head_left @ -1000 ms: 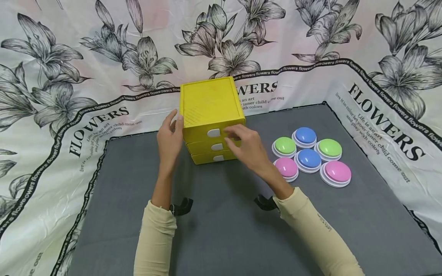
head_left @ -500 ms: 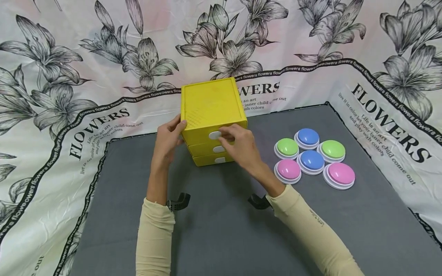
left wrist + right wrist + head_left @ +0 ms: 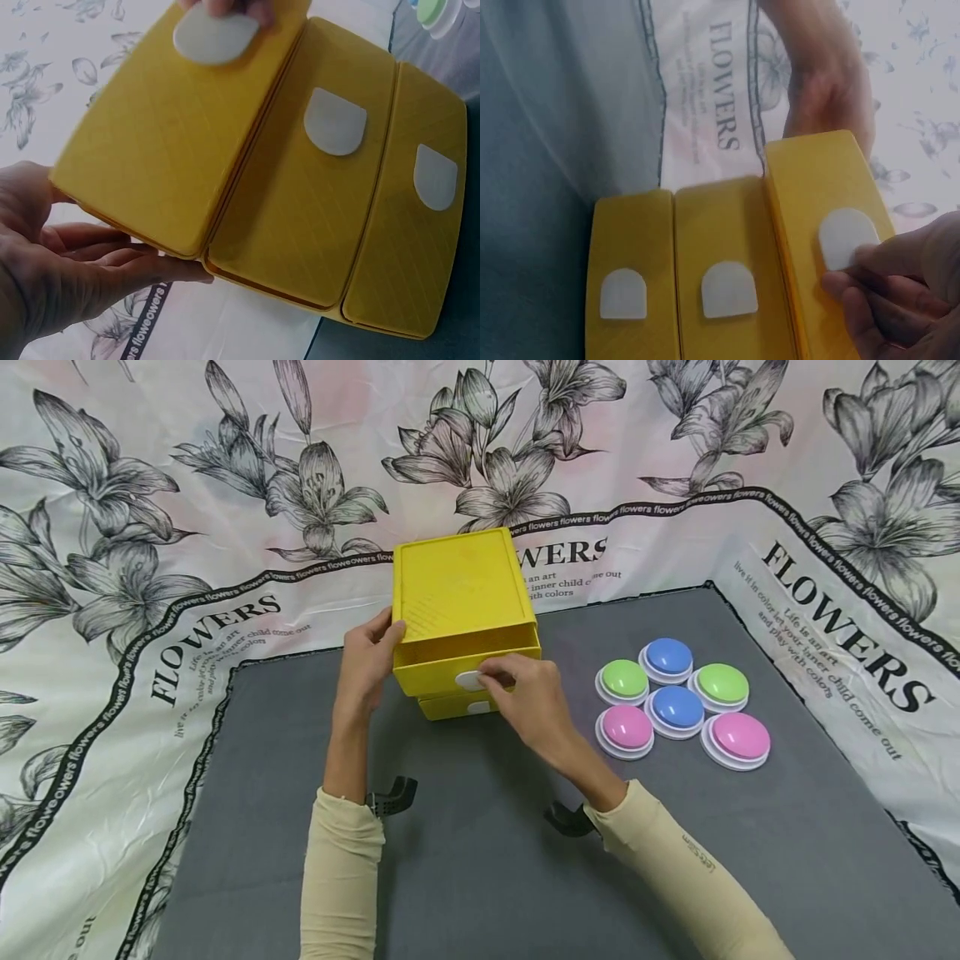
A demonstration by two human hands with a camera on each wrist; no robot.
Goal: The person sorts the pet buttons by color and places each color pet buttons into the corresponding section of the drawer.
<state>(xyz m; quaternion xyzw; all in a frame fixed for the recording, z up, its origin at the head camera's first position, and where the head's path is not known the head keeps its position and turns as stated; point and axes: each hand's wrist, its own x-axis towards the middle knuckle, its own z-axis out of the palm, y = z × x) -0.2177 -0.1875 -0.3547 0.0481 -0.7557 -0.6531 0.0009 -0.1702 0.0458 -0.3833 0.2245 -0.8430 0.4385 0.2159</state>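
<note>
Yellow drawer box on grey mat; top drawer partly out, contents hidden. Right hand pinching its white tab. Left hand, fingers straight, bracing box's side.

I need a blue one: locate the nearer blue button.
In the head view, the nearer blue button sits right of the yellow drawer box, amid the button cluster.

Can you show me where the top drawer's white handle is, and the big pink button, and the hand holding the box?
white handle [image 3: 467, 680], head view, its bare left part.
big pink button [image 3: 739, 737], head view, dome middle.
left hand [image 3: 367, 664], head view, back of hand.
</note>
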